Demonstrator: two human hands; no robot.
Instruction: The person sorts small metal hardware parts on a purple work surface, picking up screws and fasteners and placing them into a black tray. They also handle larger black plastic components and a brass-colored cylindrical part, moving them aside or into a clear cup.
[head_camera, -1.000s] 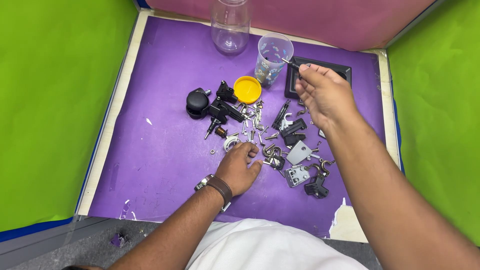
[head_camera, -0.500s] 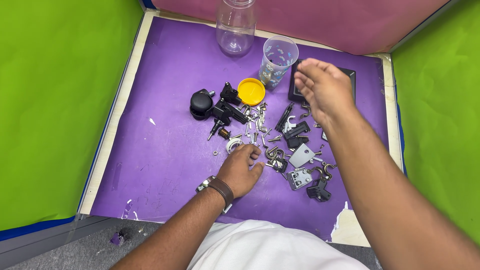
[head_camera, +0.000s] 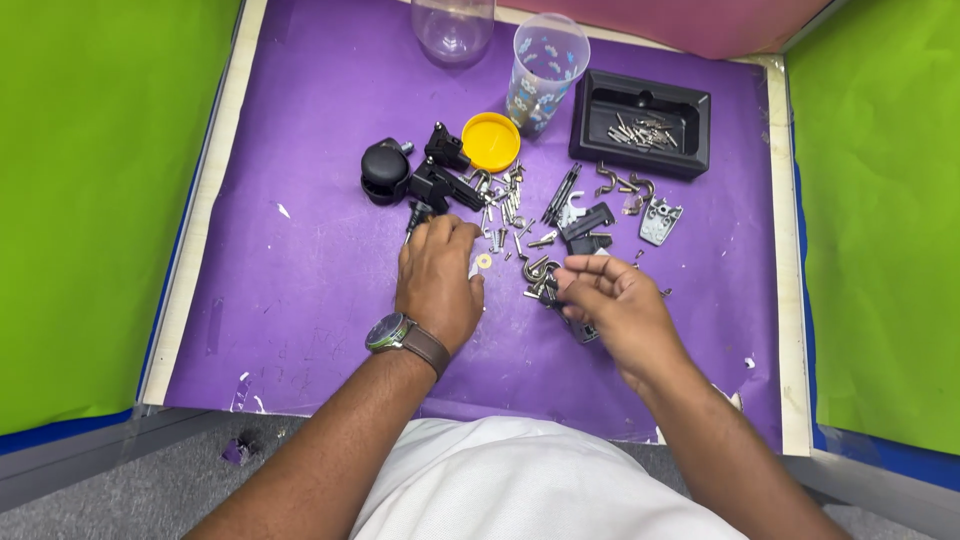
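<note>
Purple mat (head_camera: 300, 300), green walls around. Left hand (head_camera: 437, 285) flat, fingers spread, resting on small screws (head_camera: 505, 205) mid-mat. Right hand (head_camera: 610, 305) just right of it, fingertips pinched on dark metal clip (head_camera: 548, 292), nearer black tray (head_camera: 645, 120) at far right corner.

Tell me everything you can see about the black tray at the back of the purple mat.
The black tray is a shallow rectangular dish that looks like moulded plastic, with sloped inner walls and a raised rim. It sits flat near the far right corner of the purple mat, just right of the clear patterned cup. A small heap of silvery screws lies inside. Neither hand touches it.
</note>
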